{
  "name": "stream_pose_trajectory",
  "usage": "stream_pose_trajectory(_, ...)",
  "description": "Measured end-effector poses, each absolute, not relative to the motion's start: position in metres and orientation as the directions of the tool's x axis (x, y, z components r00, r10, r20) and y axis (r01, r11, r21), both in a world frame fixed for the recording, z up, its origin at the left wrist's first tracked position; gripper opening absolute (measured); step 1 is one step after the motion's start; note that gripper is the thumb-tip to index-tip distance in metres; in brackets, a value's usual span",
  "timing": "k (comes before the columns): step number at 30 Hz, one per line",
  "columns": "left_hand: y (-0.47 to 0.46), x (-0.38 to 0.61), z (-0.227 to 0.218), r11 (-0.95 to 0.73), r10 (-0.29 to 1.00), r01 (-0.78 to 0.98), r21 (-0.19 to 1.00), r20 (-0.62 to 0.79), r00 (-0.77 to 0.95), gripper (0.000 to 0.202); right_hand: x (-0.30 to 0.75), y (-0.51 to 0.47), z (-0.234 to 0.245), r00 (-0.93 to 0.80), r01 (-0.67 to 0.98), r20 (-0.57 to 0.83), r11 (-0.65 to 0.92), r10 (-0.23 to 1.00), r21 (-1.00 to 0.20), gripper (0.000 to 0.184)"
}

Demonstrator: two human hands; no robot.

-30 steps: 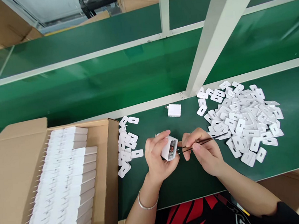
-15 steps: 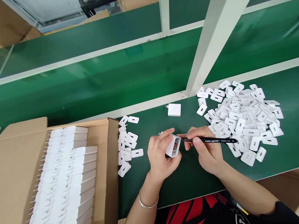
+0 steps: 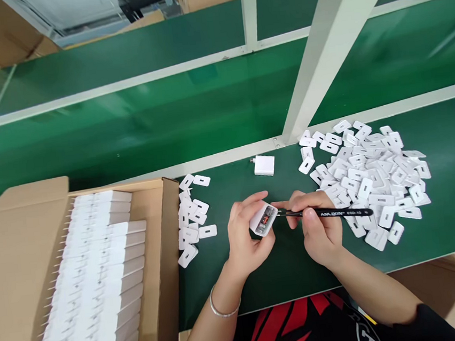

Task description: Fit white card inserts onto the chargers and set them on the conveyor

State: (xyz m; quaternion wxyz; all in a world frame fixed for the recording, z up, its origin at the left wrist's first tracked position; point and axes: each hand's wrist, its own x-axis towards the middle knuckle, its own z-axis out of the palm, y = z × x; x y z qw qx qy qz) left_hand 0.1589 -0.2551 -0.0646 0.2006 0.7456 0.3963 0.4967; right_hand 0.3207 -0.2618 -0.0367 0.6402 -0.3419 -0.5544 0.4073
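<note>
My left hand [image 3: 246, 233] grips a small white charger body [image 3: 263, 219] above the green mat, its uncovered end with red and metal parts turned toward my right hand. My right hand [image 3: 317, 227] pinches black tweezers [image 3: 328, 214] that lie almost level, tips at the charger's uncovered end. A big pile of white plastic cover plates [image 3: 367, 178] lies just right of my right hand. A smaller cluster of the same plates [image 3: 192, 219] lies left of my left hand.
A cardboard box [image 3: 156, 263] at the left holds rows of white chargers [image 3: 97, 279]. One finished white charger [image 3: 264, 165] lies alone near the mat's far edge. A slanted white frame post [image 3: 321, 54] rises behind it, with green conveyor belts beyond.
The tweezers swung from pointing up-right to almost level, and both hands with the charger drifted slightly right and away from me. My left hand turned the charger a little.
</note>
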Motion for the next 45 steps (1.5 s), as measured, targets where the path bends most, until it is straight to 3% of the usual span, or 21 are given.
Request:
stream_pose_trajectory(3, -0.256, 0.158, -0.064, -0.562, 0.823, 0.357, 0.746, 0.546, 0.156, 0.047, 0.321, -0.263, -0.036, 0.076, -0.140, 0.477, 0.483, 0.876, -0.865, 0.018)
stream_pose_trajectory(6, -0.257, 0.157, -0.065, -0.549, 0.830, 0.339, 0.764, 0.545, 0.115, 0.047, 0.323, -0.264, -0.037, -0.046, -0.128, 0.527, 0.518, 0.849, -0.846, 0.017)
stream_pose_trajectory(19, -0.260, 0.155, -0.082, -0.580, 0.785, 0.395, 0.713, 0.618, 0.038, 0.056, 0.323, -0.266, -0.039, -0.230, -0.086, 0.566, 0.563, 0.792, -0.822, 0.018)
stream_pose_trajectory(31, -0.260, 0.156, -0.082, -0.599, 0.734, 0.476, 0.644, 0.679, 0.006, 0.058, 0.322, -0.265, -0.040, -0.233, -0.073, 0.603, 0.605, 0.763, -0.793, 0.023)
stream_pose_trajectory(38, -0.259, 0.158, -0.082, -0.611, 0.710, 0.481, 0.628, 0.704, -0.016, 0.055, 0.316, -0.268, -0.042, -0.208, -0.167, 0.605, 0.582, 0.768, -0.796, 0.025)
stream_pose_trajectory(45, -0.259, 0.158, -0.078, -0.633, 0.709, 0.432, 0.643, 0.705, -0.009, 0.063, 0.314, -0.270, -0.043, -0.112, -0.262, 0.573, 0.532, 0.812, -0.805, 0.025)
